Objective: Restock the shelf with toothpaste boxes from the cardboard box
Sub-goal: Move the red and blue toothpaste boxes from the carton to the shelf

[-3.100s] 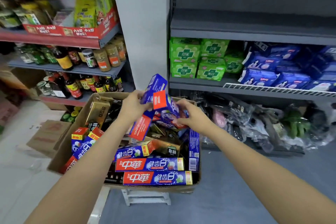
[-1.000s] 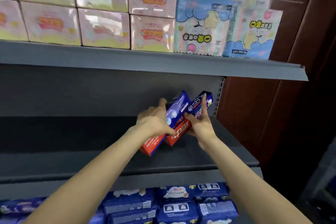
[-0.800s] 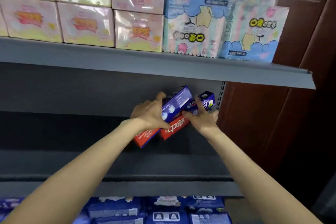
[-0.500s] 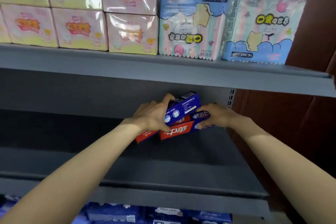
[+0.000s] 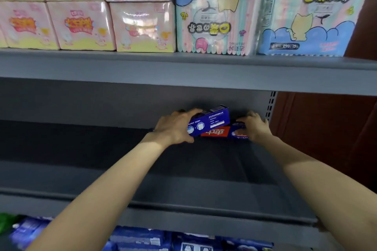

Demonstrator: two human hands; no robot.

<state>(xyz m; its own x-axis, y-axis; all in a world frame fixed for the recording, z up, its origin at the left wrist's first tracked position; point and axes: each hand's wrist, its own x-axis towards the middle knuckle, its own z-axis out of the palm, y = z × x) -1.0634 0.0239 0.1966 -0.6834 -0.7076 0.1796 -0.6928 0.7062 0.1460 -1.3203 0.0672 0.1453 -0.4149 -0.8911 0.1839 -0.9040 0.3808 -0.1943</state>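
We record two toothpaste boxes far back at the right end of the grey shelf (image 5: 183, 185), near its slotted upright (image 5: 271, 106). The upper box (image 5: 210, 123) is blue with white print on its near face, lying lengthwise and tilted, its right end raised; our left hand (image 5: 175, 126) grips its left end, fingers curled over the top and thumb underneath. The lower box (image 5: 222, 132) shows a red panel with white characters and a blue section to the right, and sits just under and partly behind the upper box; our right hand (image 5: 254, 126) holds its right end with fingers curled over it. We cannot tell whether the lower box rests on the shelf or is held just above it. Both forearms reach in from the bottom of the view. On the upper shelf (image 5: 183, 71) stand pink and yellow packs (image 5: 83, 24) in two rows at left, and two pastel packs (image 5: 216, 12) with cat drawings at right. Below the shelf's front lip, blue packs (image 5: 142, 238) show along the bottom edge, with a green item (image 5: 6, 222) at far left. A brown panel (image 5: 326, 128) stands to the right of the shelving.
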